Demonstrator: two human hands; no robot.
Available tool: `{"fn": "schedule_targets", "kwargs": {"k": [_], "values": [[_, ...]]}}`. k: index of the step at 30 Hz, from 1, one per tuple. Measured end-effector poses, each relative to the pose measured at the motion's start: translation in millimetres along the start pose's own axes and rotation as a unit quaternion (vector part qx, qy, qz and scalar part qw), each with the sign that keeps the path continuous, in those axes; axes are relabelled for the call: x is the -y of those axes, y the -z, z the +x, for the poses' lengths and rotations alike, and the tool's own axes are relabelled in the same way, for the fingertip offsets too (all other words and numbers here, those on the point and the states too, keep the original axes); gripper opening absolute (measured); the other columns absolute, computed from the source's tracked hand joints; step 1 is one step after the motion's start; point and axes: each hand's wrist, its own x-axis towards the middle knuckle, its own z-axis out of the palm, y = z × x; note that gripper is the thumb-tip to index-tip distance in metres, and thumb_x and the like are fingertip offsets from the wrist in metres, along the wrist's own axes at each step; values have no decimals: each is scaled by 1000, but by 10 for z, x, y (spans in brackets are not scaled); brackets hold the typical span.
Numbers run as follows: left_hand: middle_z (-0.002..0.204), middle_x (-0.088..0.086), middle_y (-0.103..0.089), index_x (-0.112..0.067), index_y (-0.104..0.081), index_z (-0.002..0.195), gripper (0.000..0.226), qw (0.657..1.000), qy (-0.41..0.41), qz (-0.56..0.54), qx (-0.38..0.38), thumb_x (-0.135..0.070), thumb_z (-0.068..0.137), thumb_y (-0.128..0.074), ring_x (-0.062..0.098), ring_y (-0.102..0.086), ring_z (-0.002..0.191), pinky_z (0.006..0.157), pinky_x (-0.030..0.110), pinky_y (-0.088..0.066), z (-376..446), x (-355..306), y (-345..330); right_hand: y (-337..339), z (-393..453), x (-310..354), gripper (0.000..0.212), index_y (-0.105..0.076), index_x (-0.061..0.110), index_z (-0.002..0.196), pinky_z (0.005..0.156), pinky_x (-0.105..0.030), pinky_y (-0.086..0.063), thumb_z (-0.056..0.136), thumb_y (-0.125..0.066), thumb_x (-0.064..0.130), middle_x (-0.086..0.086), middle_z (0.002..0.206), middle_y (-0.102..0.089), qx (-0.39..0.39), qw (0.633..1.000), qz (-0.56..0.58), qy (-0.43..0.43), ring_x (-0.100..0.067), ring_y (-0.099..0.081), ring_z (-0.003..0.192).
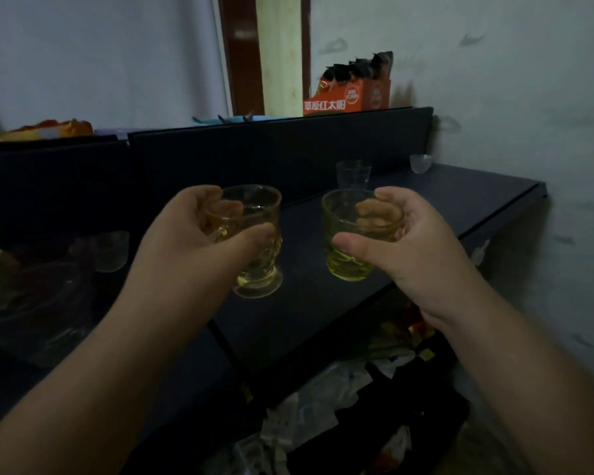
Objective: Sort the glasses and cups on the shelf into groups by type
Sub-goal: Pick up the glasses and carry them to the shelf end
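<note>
Presently both hands are occupied, each carrying one vessel above the dark shelf (443, 207). The left hand (199, 234) has its grip closed round a footed amber glass (258, 255), fingers inside the rim and thumb across the outside wall; the foot appears to hang just clear of the surface, though contact cannot be ruled out. The right hand (391, 241) grips a yellow-green tumbler (348, 248) in the same manner, fingers within, thumb outside. Both vessels are upright and held side by side, well apart. This suggests comparison of type before placement. Farther back stand a clear tumbler (353, 173) and, near the wall, a small clear cup (420, 162), probably separate groups already begun.
</note>
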Motion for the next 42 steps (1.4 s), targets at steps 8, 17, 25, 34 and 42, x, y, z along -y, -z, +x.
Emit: {"fn": "schedule_targets", "kwargs": {"k": [8, 17, 25, 34, 42], "values": [[114, -13, -63, -28, -48, 131, 75, 996, 40, 64, -53, -47, 66, -80, 8, -63, 101, 86, 35, -52, 684, 159, -212, 6, 873, -266, 71, -56, 38, 109, 84, -28, -57, 47, -89, 47, 13, 107, -71, 52, 998, 36, 12, -2, -69, 99], [101, -11, -57, -24, -46, 129, 61, 975, 135, 122, -128, -36, 77, -78, 5, -58, 89, 69, 24, -47, 1489, 526, -832, 65, 1741, -668, 111, -49, 28, 133, 95, -37, -55, 35, -89, 63, 9, 122, -64, 164, 986, 1, 21, -7, -64, 111], [120, -1, -59, -21, -39, 140, 75, 940, 214, 178, -195, -37, 77, -77, 13, -60, 98, 81, 37, -54, 1855, 697, -1159, 294, 2202, -933, 106, -48, 29, 136, 95, -35, -55, 43, -93, 54, 11, 121, -65, 275, 962, -2, 12, -4, -65, 108], [146, 13, -39, -17, -20, 150, 100, 844, 218, 465, -154, -57, 73, -72, 27, -48, 124, 98, 43, -46, 1827, 412, -1437, 711, 2444, -1107, 76, -47, 46, 114, 94, -29, -53, 53, -92, 44, 17, 120, -63, 325, 945, 4, 15, 1, -62, 108], [158, -1, -23, -20, -15, 154, 93, 842, 42, 533, -71, -57, 82, -61, 16, -24, 142, 107, 24, -17, 1682, -90, -2301, 1309, 2664, -1245, 83, -51, 45, 119, 94, -32, -54, 47, -90, 50, 18, 119, -64, 314, 949, 12, 3, 2, -64, 107]]}}
